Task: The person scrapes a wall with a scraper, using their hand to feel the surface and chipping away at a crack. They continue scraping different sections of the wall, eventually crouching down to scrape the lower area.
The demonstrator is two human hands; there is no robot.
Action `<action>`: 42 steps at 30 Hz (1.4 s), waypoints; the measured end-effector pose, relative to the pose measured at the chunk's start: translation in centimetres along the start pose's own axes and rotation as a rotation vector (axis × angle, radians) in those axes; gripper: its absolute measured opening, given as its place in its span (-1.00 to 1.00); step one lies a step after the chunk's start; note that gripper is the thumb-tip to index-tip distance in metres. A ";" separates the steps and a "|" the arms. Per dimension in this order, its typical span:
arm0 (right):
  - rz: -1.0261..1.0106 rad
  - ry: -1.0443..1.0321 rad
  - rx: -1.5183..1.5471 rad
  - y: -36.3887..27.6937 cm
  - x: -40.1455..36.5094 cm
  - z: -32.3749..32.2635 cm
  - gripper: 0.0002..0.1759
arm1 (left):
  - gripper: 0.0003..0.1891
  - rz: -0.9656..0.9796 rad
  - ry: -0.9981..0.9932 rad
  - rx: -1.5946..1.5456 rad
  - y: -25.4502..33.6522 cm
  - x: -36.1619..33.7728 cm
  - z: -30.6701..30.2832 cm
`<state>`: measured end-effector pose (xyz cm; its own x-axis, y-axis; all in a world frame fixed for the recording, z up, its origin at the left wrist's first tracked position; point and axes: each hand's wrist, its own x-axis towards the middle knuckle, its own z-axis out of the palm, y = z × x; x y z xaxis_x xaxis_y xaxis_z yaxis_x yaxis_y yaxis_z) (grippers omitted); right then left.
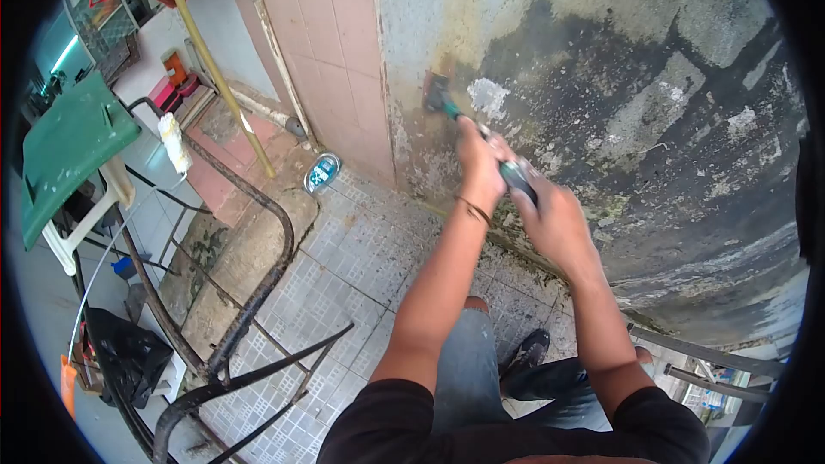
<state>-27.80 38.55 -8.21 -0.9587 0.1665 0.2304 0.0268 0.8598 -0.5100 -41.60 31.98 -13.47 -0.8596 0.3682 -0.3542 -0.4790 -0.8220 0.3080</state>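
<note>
Both my hands grip a long-handled scraping tool (449,108) with a black and green handle. Its flat head rests against the stained wall (593,120), near the edge of the pink tiles; whether it carries a blade or bristles is hard to make out. Closest to the head, my left hand (479,159) is closed around the shaft. My right hand (557,222) wraps the dark rear end of the handle. Dark mould, peeling paint and pale bare patches cover the wall around the tool.
A black metal frame (288,232) stands at left, with a paint roller (174,144) on it. Behind are a green plastic chair (76,142) and a black bag (129,352). A blue-labelled container (322,173) sits by the wall. Debris litters the tiled floor (344,249).
</note>
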 end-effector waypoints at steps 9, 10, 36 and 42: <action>-0.065 0.042 0.014 2.4 0.5 -0.5 -0.69 | -0.50 0.153 -0.034 0.030 -1.0 0.9 1.4; -0.013 0.014 0.030 4.6 -1.5 -0.5 -0.66 | -0.51 0.135 -0.069 0.072 -3.7 -0.1 0.9; 0.239 0.073 -0.094 13.9 -14.2 -6.4 -0.61 | -0.52 -0.203 -0.173 0.126 -20.4 -7.6 -1.6; 0.210 -0.043 -0.310 13.0 -13.0 -8.8 -0.63 | -0.52 -0.230 -0.121 -0.034 -20.0 -8.2 -0.2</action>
<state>-12.45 51.83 -10.52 -0.9340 0.3404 0.1088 0.3027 0.9154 -0.2655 -24.95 45.33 -16.87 -0.7448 0.5948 -0.3023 -0.6598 -0.7242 0.2007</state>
